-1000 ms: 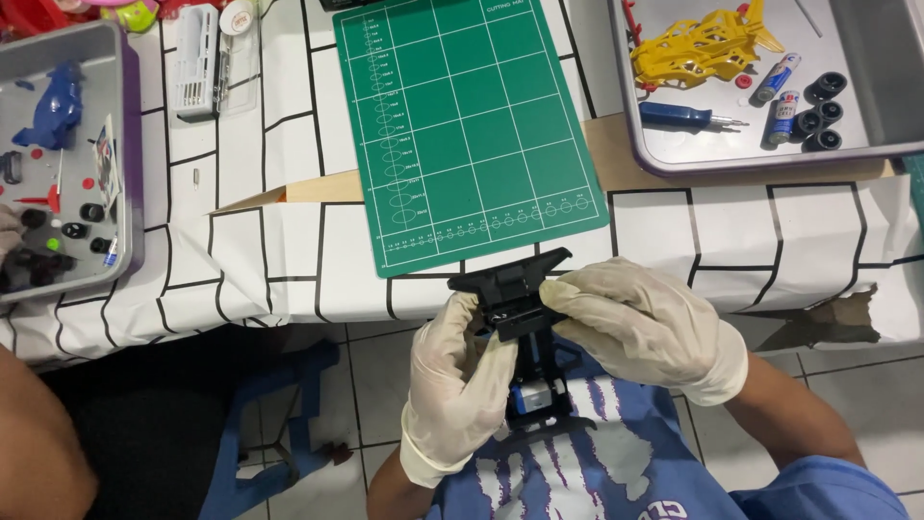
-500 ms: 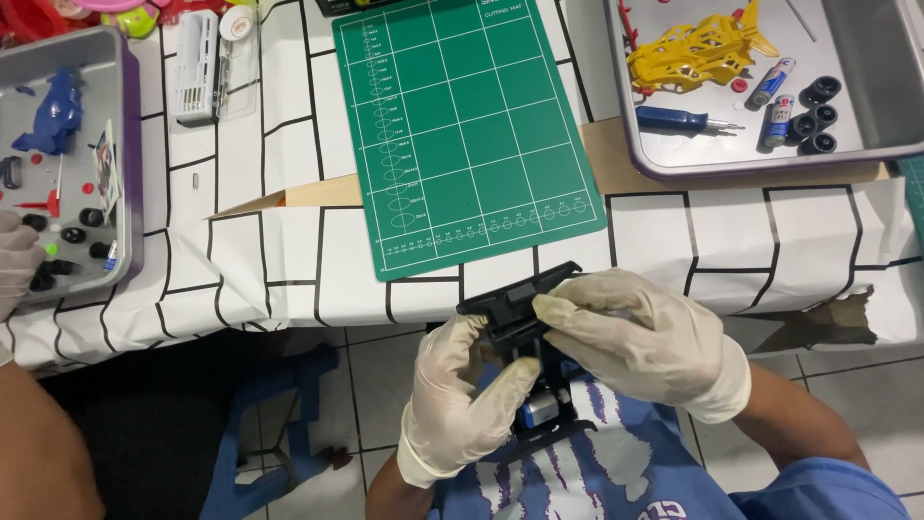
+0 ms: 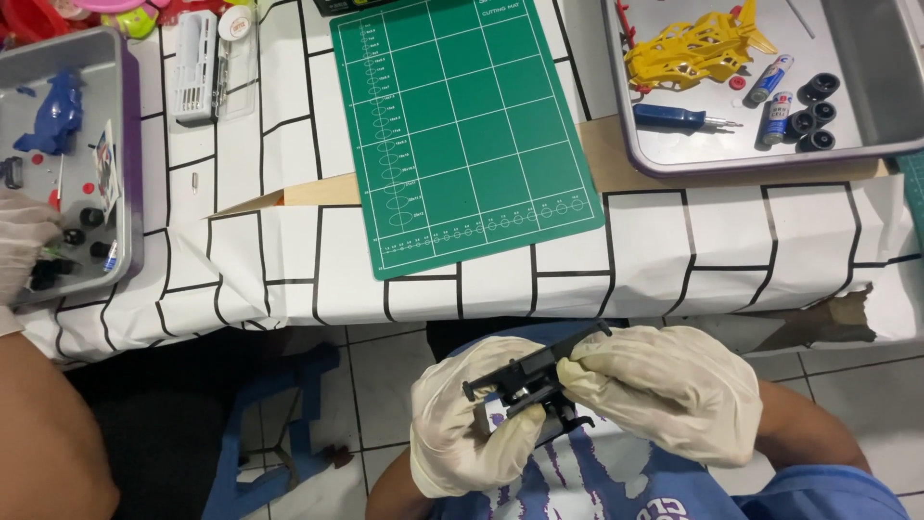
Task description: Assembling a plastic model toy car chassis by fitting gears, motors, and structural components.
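A black plastic toy-car chassis (image 3: 532, 371) is held over my lap, below the table edge. My left hand (image 3: 465, 424), in a white glove, grips its lower left end. My right hand (image 3: 662, 387), also gloved, closes over its right end from above. The chassis lies tilted, its right end higher. On the table ahead lies a green cutting mat (image 3: 462, 125).
A grey tray (image 3: 871, 96) at the back right holds a yellow car body (image 3: 698, 48), a blue screwdriver (image 3: 679, 117), two batteries and black wheels (image 3: 813, 114). Another person's gloved hand (image 3: 21, 252) reaches into a left tray (image 3: 120, 154) with a blue car body. A blue stool (image 3: 274, 414) stands below.
Both hands have dropped with the chassis from the table edge down toward my lap. The chassis has turned from upright to lying nearly level.
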